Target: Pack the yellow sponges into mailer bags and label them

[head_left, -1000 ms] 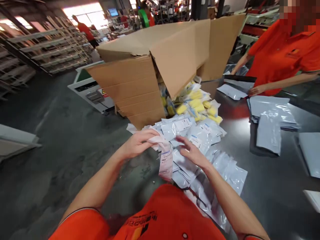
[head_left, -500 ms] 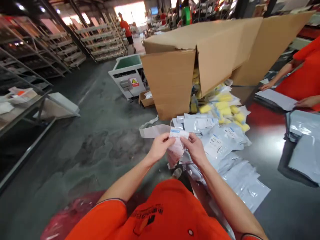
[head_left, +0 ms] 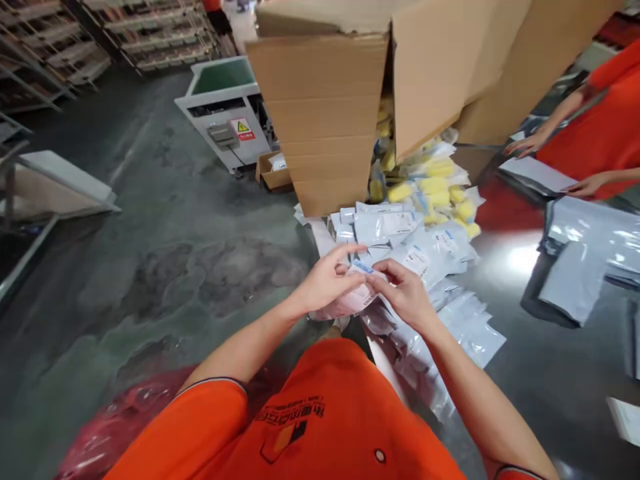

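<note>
Between my two hands is a clear plastic bag [head_left: 345, 307] with pinkish contents and a white label with a blue band on its upper part. My left hand [head_left: 327, 283] holds the bag from the left, its thumb on the label and its index finger stretched out above. From the right, my right hand [head_left: 405, 293] pinches the label's edge between thumb and fingers. Just beyond my hands, labelled grey-white mailer bags [head_left: 385, 227] lie heaped on the metal table [head_left: 505, 300].
A large open cardboard box [head_left: 335, 127] stands behind the heap, with yellow bagged items [head_left: 435, 190] spilling out. At right, a co-worker's hands [head_left: 530, 143] rest by stacked grey bags [head_left: 575, 280]. A white machine [head_left: 225, 127] stands on the floor at left; a red plastic bag [head_left: 125, 420] lies beside me.
My view has tilted down. The whitish strip hanging left of my left hand is gone from sight. My left index finger has lifted off the label, and the bag now lies flatter.
</note>
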The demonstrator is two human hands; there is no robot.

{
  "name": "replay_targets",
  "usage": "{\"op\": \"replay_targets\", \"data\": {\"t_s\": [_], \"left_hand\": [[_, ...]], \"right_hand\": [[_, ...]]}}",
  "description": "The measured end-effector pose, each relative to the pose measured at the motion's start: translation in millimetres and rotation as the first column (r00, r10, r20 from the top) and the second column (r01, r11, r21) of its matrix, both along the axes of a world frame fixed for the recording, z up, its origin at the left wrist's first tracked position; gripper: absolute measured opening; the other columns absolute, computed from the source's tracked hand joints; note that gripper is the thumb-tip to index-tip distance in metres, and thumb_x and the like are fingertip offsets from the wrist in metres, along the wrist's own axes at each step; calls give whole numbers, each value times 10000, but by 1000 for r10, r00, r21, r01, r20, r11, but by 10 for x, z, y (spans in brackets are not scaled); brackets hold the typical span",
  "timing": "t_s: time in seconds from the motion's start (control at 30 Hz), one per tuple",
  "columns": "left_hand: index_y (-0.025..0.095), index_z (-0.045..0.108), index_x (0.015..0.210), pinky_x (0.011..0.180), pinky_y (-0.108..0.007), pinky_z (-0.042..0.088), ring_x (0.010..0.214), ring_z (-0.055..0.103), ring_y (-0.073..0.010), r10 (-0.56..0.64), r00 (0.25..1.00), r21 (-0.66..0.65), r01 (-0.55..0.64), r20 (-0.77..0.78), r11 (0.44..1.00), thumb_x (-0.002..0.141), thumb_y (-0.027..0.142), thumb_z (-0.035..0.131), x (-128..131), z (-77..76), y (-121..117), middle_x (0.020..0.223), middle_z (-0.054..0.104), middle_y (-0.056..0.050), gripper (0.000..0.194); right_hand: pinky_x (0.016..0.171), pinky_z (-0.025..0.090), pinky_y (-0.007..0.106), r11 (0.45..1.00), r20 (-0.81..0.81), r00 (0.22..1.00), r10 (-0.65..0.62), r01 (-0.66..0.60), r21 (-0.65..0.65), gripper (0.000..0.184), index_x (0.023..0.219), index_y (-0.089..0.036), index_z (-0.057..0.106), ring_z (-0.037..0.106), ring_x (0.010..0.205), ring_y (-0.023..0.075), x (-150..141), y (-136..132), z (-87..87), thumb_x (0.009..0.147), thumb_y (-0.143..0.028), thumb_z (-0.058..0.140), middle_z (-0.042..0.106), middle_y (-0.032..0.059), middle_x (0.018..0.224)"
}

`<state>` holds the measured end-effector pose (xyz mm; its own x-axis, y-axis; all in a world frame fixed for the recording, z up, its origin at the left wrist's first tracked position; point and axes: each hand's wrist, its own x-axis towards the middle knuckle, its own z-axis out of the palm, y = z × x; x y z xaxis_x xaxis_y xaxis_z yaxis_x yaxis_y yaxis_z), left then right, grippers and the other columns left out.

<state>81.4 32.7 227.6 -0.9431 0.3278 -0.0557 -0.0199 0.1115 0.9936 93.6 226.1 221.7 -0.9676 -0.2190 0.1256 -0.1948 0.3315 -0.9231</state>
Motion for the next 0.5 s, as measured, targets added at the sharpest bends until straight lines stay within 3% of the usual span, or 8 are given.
{"op": "replay_targets", "data": {"t_s": [0.1, 0.23, 0.3, 0.37, 0.4, 0.47, 0.5], "left_hand": [[172, 628, 724, 568, -226, 377, 624, 471, -128, 3, 999, -159, -8, -33, 987, 720, 436, 679, -71, 25, 131, 669, 545, 16, 269], [203, 537, 556, 511, -236, 335, 571, 421, -141, 47, 991, -396, -92, -123, 914, 700, 511, 630, -277, -7, 322, 552, 455, 26, 352], [210, 513, 538, 512, -238, 351, 573, 442, -153, 22, 988, -482, -95, -156, 871, 708, 556, 608, -449, -53, 399, 544, 461, 23, 397], [219, 529, 542, 534, -242, 394, 592, 492, -173, -22, 986, -550, -75, -168, 832, 706, 605, 594, -626, -134, 436, 551, 503, 26, 425], [226, 545, 542, 545, -250, 420, 601, 521, -188, -38, 986, -579, -64, -162, 813, 695, 632, 593, -707, -197, 435, 555, 531, 27, 437], [243, 594, 549, 575, -285, 485, 631, 591, -229, -60, 991, -623, -27, -118, 782, 665, 682, 609, -851, -385, 404, 585, 605, 21, 454], [250, 630, 565, 583, -307, 512, 647, 622, -254, -61, 993, -636, -16, -98, 771, 649, 707, 616, -913, -509, 380, 614, 650, 7, 465]], "right_hand": [[693, 466, 265, 992, -115, 992, -48, 60, 109, 242, 863, -220, 668, 598, 731, 160, 105, 11, -41, 955, -411, 552, 667, 12, 778], [810, 504, 296, 935, -289, 957, 8, 95, 342, 316, 890, -236, 690, 648, 828, 182, 5, 183, -211, 1017, -404, 454, 701, 22, 844], [826, 525, 300, 925, -281, 958, -57, 157, 346, 277, 975, -249, 700, 663, 853, 180, -213, 613, -323, 1009, -398, 469, 713, 13, 901], [836, 536, 311, 878, -236, 919, -316, 377, 293, 224, 1050, -244, 691, 666, 897, 187, -419, 1356, -406, 970, -372, 527, 714, 27, 994], [855, 534, 324, 800, -199, 846, -495, 533, 273, 224, 1077, -225, 680, 662, 947, 198, -486, 1815, -435, 951, -345, 540, 706, 52, 1061], [958, 495, 370, 532, -121, 575, -809, 804, 265, 249, 1077, -161, 656, 613, 1110, 238, -522, 2776, -482, 880, -304, 605, 669, 134, 1174], [994, 471, 377, 367, -40, 388, -921, 896, 249, 285, 1095, -128, 638, 580, 1179, 254, -495, 3218, -508, 855, -280, 614, 644, 180, 1216]]}}
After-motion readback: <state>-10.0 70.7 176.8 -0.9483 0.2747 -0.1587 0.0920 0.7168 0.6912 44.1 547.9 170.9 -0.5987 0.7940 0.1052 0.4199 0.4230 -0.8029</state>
